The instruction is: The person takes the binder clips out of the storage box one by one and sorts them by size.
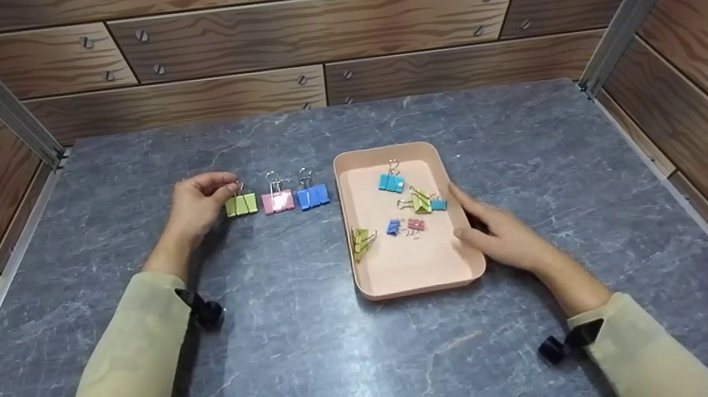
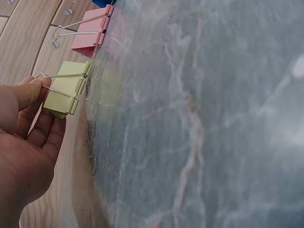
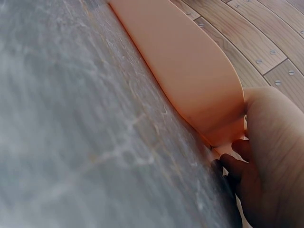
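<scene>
My left hand (image 1: 196,202) pinches the wire handles of a yellow-green binder clip (image 1: 241,205) between thumb and fingers; the left wrist view shows the clip (image 2: 66,89) standing on its spine with its handles toward the thumb. Right of it in a row stand a pink binder clip (image 1: 278,202) and a blue binder clip (image 1: 313,196). My right hand (image 1: 502,232) grips the right side of a pale pink tray (image 1: 414,274), thumb at the rim. In the right wrist view its fingers (image 3: 232,166) curl by the tray's lower outer wall (image 3: 185,61).
Inside the tray lie a teal binder clip (image 1: 391,183), a green one (image 1: 421,201) against a small teal one (image 1: 438,205), small blue (image 1: 392,226) and red (image 1: 416,224) clips, and another green clip (image 1: 362,243) by the left wall. Wood-patterned panels (image 1: 310,29) enclose the grey marbled table (image 1: 278,357).
</scene>
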